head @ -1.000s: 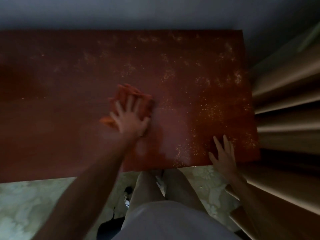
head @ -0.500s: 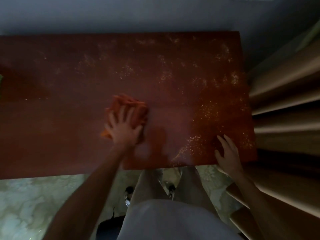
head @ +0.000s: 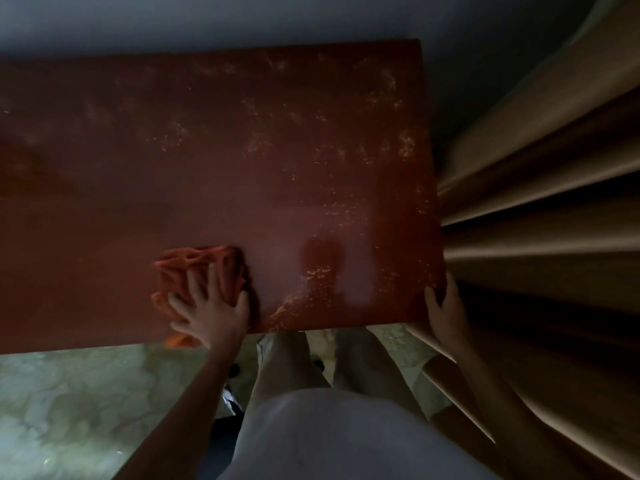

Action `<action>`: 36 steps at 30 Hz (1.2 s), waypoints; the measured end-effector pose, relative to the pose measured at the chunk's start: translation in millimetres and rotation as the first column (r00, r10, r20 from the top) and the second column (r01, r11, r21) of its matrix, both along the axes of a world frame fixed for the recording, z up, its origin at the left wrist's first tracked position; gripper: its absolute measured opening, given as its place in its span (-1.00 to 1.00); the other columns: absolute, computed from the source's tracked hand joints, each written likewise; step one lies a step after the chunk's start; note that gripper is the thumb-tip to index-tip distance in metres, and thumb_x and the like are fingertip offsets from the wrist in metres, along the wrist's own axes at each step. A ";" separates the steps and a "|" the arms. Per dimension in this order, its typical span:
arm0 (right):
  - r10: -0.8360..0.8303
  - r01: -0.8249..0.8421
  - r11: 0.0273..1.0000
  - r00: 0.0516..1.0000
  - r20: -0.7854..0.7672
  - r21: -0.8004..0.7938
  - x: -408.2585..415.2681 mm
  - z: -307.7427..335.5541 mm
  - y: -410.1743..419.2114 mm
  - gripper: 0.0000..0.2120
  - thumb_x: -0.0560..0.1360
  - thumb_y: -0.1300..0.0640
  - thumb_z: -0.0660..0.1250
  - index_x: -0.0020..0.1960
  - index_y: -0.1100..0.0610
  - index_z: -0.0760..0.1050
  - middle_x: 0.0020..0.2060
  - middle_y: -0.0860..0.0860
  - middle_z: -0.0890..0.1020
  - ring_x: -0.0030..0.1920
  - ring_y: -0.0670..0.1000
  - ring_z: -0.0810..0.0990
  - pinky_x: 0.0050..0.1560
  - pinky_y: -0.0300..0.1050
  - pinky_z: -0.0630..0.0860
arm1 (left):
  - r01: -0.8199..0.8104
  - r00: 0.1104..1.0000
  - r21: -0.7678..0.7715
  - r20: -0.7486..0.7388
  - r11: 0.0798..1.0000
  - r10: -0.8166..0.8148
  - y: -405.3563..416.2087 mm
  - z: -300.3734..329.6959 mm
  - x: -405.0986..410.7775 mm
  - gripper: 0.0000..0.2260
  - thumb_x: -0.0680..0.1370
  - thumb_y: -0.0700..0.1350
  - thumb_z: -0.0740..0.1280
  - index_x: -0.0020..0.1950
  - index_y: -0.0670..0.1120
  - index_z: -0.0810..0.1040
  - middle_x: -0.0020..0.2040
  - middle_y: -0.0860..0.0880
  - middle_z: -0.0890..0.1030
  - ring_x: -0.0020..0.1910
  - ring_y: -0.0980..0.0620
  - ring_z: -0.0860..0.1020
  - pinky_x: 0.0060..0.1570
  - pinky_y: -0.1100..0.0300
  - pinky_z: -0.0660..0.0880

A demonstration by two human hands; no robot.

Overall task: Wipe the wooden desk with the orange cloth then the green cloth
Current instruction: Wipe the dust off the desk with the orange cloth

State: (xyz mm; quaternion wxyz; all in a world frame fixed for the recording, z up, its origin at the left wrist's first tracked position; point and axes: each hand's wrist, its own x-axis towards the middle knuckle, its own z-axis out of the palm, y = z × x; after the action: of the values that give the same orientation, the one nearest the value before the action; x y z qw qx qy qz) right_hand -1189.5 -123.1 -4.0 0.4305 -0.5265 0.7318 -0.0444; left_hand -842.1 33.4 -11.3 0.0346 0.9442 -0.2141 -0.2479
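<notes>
Pressing down on the orange cloth (head: 199, 271), the left hand (head: 211, 313) has its fingers (head: 192, 289) spread apart and laid flat on top of it. The cloth is bunched up and sits on the tabletop (head: 207, 150) near the front edge, left of the middle. A small bit of the cloth sticks out over the front edge under the hand. The tabletop is dark red-brown wood. Light specks and smears lie on it, mostly toward the back and the right side. A pale shiny patch shows just to the right of the cloth. Below the tabletop is a pale, cloudy-patterned floor (head: 69, 403). The person's legs and light shorts (head: 329, 438) are in the middle. Farther right, the right hand (head: 445, 313) rests on the front right corner of the tabletop, fingers together and wrapped lightly over the edge. Tan curtains (head: 540, 209) hang in folds just beside the tabletop on the right.
</notes>
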 end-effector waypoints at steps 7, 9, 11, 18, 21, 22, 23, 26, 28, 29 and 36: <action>-0.112 0.110 0.994 0.989 0.094 0.022 -24.2 18.6 -30.7 -0.53 0.66 0.01 0.10 0.55 0.05 0.16 0.50 0.07 0.32 0.48 0.10 0.31 0.32 -0.06 0.29 | 0.591 0.803 -0.051 -0.057 0.805 -0.593 -78.5 -6.3 -184.6 -0.16 0.33 0.31 0.40 0.57 0.22 0.20 0.63 -0.05 0.14 0.52 -0.45 -0.01 0.24 -0.57 0.07; -0.166 0.173 0.982 0.982 0.089 -0.079 -35.0 29.0 -46.3 -0.52 0.66 0.05 0.11 0.55 0.07 0.16 0.51 0.08 0.30 0.48 0.08 0.31 0.31 -0.10 0.28 | 0.776 0.611 -0.136 -0.083 0.616 -0.787 -100.7 -8.7 -240.9 -0.21 0.29 0.29 0.47 0.50 0.22 0.36 0.57 -0.03 0.30 0.51 -0.42 0.00 0.20 -0.57 0.18; -0.192 0.202 0.964 0.978 0.076 -0.174 -43.0 41.2 -58.2 -0.52 0.65 0.07 0.12 0.55 0.06 0.16 0.50 0.08 0.31 0.46 0.07 0.32 0.29 -0.12 0.31 | 0.933 0.284 -0.205 -0.087 0.296 -0.955 -119.3 -10.7 -287.7 -0.41 0.38 0.25 0.43 0.40 0.21 0.49 0.51 0.04 0.38 0.55 -0.37 -0.07 0.24 -0.54 0.26; -0.158 0.170 0.979 0.981 0.110 -0.116 -40.9 40.5 -73.1 -0.56 0.67 0.08 0.08 0.54 0.09 0.21 0.46 0.05 0.35 0.45 0.03 0.33 0.27 -0.15 0.29 | 0.951 -0.023 -0.300 0.187 -0.080 -0.982 -116.0 -18.0 -257.3 -0.55 0.46 0.21 0.37 0.35 0.22 0.52 0.44 0.11 0.46 0.49 -0.20 0.23 0.32 -0.32 0.34; -0.109 0.099 0.991 0.987 0.121 0.086 -10.1 15.6 -66.9 -0.57 0.67 -0.02 0.04 0.52 0.04 0.23 0.41 0.00 0.40 0.39 0.04 0.39 0.26 -0.08 0.33 | 0.930 0.245 -0.322 0.180 0.178 -0.953 -81.5 -24.0 -162.6 -0.43 0.42 0.16 0.38 0.44 0.17 0.41 0.52 0.04 0.36 0.50 -0.25 0.20 0.30 -0.30 0.26; -0.101 0.088 0.990 0.988 0.115 0.114 1.1 6.5 -62.5 -0.56 0.67 -0.06 0.03 0.50 0.04 0.26 0.41 0.05 0.42 0.38 0.09 0.41 0.29 -0.02 0.35 | 0.909 0.351 -0.300 0.176 0.290 -0.920 -70.6 -21.4 -126.7 -0.39 0.42 0.16 0.33 0.47 0.15 0.36 0.54 0.03 0.33 0.51 -0.26 0.20 0.30 -0.33 0.26; -0.117 0.104 0.988 0.987 0.109 0.118 13.6 -2.9 -58.9 -0.55 0.66 -0.09 0.02 0.49 0.06 0.28 0.40 0.10 0.44 0.37 0.14 0.44 0.31 0.02 0.37 | 0.882 0.441 -0.272 0.185 0.385 -0.878 -60.3 -20.4 -86.9 -0.37 0.42 0.17 0.30 0.49 0.14 0.33 0.55 0.01 0.31 0.51 -0.27 0.21 0.31 -0.37 0.28; -0.175 0.175 0.985 0.983 -0.061 0.002 35.2 -17.6 -48.5 -0.51 0.65 -0.14 -0.01 0.41 0.15 0.35 0.30 0.19 0.52 0.28 0.24 0.51 0.25 0.11 0.42 | 0.706 0.708 -0.142 0.164 0.694 -0.687 -41.3 -15.2 14.9 -0.36 0.46 0.22 0.21 0.53 0.10 0.33 0.57 0.00 0.28 0.53 -0.25 0.20 0.39 -0.34 0.18; -0.201 0.182 0.976 0.965 -0.167 -0.119 39.0 -22.2 -44.5 -0.53 0.66 -0.11 0.00 0.31 0.20 0.42 0.19 0.22 0.59 0.16 0.26 0.57 0.12 0.07 0.44 | 0.363 0.923 -0.086 0.172 0.928 -0.345 -46.7 -11.8 65.3 -0.34 0.43 0.21 0.23 0.54 0.12 0.32 0.57 0.04 0.26 0.55 -0.27 0.11 0.35 -0.46 0.12; -0.200 0.164 0.971 0.956 -0.212 -0.176 39.4 -25.0 -42.2 -0.55 0.65 -0.11 0.01 0.26 0.21 0.45 0.12 0.23 0.61 0.09 0.27 0.60 0.05 0.06 0.45 | 0.169 0.974 -0.089 0.170 0.982 -0.152 -57.2 -10.7 86.1 -0.33 0.41 0.19 0.24 0.54 0.14 0.31 0.58 0.05 0.24 0.56 -0.27 0.07 0.32 -0.51 0.08; -0.242 0.091 0.925 0.890 -0.386 -0.370 47.4 -35.2 -38.0 -0.51 0.58 -0.08 0.00 0.14 0.26 0.50 -0.12 0.26 0.64 -0.21 0.27 0.63 -0.22 -0.10 0.34 | -0.114 0.969 -0.096 0.208 0.989 0.132 -162.1 -14.0 116.0 -0.36 0.46 0.14 0.26 0.55 0.09 0.29 0.60 0.05 0.18 0.56 -0.34 0.02 0.38 -0.49 -0.03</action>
State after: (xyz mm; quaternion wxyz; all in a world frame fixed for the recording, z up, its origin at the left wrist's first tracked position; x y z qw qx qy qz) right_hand -1142.1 -161.0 -39.2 0.1575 -0.5244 0.8317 -0.0924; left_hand -726.0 -128.7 -25.2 0.0658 0.9745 -0.1678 -0.1334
